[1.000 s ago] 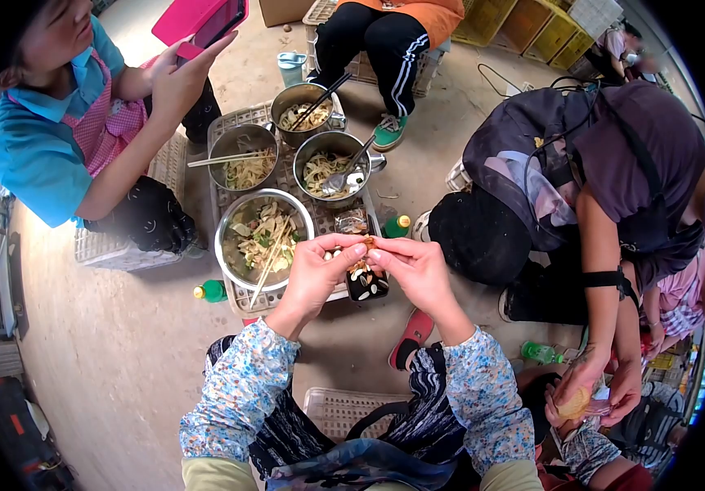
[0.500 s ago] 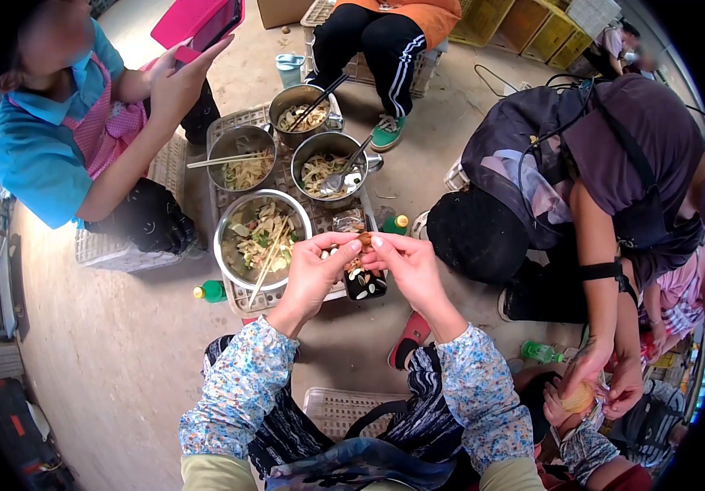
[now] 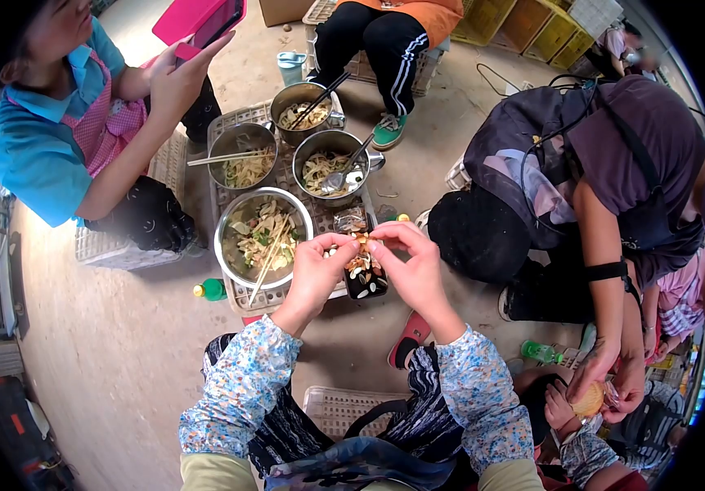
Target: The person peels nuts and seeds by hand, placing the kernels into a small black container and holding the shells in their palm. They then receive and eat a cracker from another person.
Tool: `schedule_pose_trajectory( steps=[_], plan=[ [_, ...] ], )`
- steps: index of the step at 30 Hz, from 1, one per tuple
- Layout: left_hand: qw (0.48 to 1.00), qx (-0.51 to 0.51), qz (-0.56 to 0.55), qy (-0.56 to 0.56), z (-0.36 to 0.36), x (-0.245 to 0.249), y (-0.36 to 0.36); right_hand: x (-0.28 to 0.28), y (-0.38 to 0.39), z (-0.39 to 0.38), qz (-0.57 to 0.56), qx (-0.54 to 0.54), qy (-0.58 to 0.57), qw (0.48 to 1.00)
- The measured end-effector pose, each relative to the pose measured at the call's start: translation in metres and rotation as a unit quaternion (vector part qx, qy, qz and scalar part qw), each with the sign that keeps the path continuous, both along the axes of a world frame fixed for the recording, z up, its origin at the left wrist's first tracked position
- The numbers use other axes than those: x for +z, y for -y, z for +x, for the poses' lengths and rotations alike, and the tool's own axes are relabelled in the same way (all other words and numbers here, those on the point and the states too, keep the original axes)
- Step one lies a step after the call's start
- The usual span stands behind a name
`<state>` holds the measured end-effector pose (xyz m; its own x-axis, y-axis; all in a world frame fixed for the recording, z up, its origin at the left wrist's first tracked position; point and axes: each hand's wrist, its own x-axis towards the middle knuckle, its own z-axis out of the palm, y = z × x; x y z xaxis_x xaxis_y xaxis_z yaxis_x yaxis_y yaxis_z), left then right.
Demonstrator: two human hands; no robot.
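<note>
My left hand [image 3: 317, 270] and my right hand [image 3: 408, 260] meet above a small dark tray [image 3: 366, 283] with pale seeds or nuts in it. The fingers of each are pinched round something small and brownish, too small to name. Just left of them is a steel bowl [image 3: 226, 255] of food with chopsticks across it. Three steel pots of noodle-like food stand behind, one [image 3: 297, 173] with a spoon in it. A clear packet [image 3: 351, 219] lies beyond the tray. All rest on an upturned plastic crate [image 3: 220, 128].
A person in blue [image 3: 38, 176] holds a phone at the left. Another in striped trousers [image 3: 397, 57] sits across. At the right a person in dark clothes [image 3: 639, 139] bends over, hands at a round yellowish item [image 3: 588, 399]. Green bottles [image 3: 214, 290] stand nearby.
My fingertips have drawn slightly apart, my right hand turning a little. The brownish piece between them shows less. At the right, the co-worker's hands and the round item have shifted slightly.
</note>
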<state>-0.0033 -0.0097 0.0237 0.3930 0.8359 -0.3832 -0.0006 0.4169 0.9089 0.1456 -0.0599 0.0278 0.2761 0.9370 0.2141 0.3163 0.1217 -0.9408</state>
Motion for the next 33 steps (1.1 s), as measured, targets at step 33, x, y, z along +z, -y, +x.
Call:
schedule_pose_trajectory(
  steps=[33],
  plan=[
    [0.853, -0.035, -0.299, 0.426, 0.0, 0.001, 0.0, 0.034, 0.005, 0.01, -0.045, 0.045, 0.146, 0.987]
  ],
)
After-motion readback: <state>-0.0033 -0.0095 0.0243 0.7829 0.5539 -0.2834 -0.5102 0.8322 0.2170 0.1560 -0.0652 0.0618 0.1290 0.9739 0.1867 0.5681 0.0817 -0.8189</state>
